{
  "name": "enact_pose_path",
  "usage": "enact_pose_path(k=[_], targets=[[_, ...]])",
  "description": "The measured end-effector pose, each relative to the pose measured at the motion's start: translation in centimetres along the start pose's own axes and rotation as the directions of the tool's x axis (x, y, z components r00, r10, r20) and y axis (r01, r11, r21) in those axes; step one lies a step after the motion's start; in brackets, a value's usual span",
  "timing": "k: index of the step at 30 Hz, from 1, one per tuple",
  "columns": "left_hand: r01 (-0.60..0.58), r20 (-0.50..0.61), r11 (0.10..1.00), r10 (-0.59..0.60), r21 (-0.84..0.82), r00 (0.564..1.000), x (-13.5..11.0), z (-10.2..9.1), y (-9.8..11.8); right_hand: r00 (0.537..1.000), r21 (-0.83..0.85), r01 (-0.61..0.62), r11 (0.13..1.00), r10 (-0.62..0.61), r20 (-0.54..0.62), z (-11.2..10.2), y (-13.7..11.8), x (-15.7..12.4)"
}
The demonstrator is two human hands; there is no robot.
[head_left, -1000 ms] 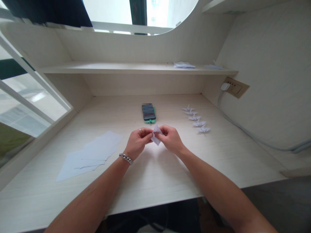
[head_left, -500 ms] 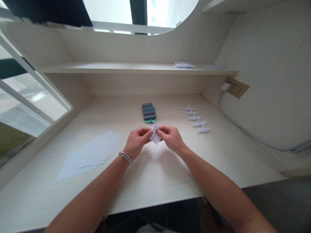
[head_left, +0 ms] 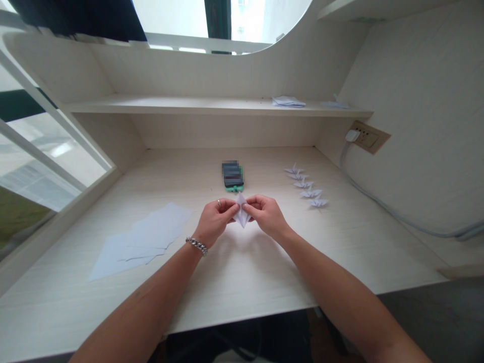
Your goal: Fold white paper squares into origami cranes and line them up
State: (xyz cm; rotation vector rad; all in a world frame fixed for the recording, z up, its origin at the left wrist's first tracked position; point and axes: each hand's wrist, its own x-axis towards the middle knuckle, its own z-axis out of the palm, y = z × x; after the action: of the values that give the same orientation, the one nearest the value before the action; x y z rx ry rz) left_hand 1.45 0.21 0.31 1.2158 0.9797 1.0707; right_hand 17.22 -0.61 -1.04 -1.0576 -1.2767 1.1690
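Between my two hands is a small piece of folded white paper point(head_left: 242, 216), diamond-shaped with a crease down its middle. My left hand point(head_left: 214, 218) pinches its left side with thumb and fingers; a ring and a chain bracelet are on that hand and wrist. The right side is pinched by my right hand point(head_left: 266, 214). The fingertips behind the paper are partly hidden. Just beyond the paper lies a phone point(head_left: 233, 175) with a green edge, its screen blurred out. Several folded paper cranes point(head_left: 311, 193) stand in a row to the right.
Loose white paper sheets point(head_left: 159, 229) overlap on the left of the desk point(head_left: 242, 287). Folded papers point(head_left: 288, 102) rest on the shelf point(head_left: 181, 105) above. A plug sits in the wall socket point(head_left: 370, 137), its grey cable point(head_left: 393, 213) running along the right edge. A window is at left.
Both hands keep their pinch on the folded paper, which is almost unmoved. The whole view has shifted very slightly.
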Motion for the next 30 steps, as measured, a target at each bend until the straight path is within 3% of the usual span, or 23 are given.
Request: enact_pose_path(k=[12, 16, 19, 23, 30], targets=[[-0.035, -0.083, 0.993, 0.044, 0.113, 0.996, 0.48, -0.11, -0.69, 0.999, -0.029, -0.037, 0.999, 0.037, 0.016, 0.04, -0.13, 0.22], [0.010, -0.030, 1.000, -0.010, 0.010, 0.999, 0.34, -0.10, -0.66, 0.999, 0.001, -0.042, 0.999, 0.042, 0.029, -0.03, 0.08, 0.17], [0.008, 0.000, 1.000, -0.008, -0.019, 1.000, 0.24, -0.11, -0.55, 0.999, -0.072, -0.026, 0.997, 0.029, 0.040, -0.20, 0.14, 0.20], [-0.045, 0.039, 0.996, 0.042, 0.083, 0.998, 0.16, -0.14, -0.20, 0.998, -0.147, 0.053, 0.988, -0.055, -0.011, -0.56, -0.05, 0.39], [-0.071, 0.150, 0.962, 0.032, 0.264, 0.988, 0.10, -0.42, 0.04, 0.996, 0.019, 0.091, 0.996, -0.091, -0.011, -0.73, -0.22, 0.51]])
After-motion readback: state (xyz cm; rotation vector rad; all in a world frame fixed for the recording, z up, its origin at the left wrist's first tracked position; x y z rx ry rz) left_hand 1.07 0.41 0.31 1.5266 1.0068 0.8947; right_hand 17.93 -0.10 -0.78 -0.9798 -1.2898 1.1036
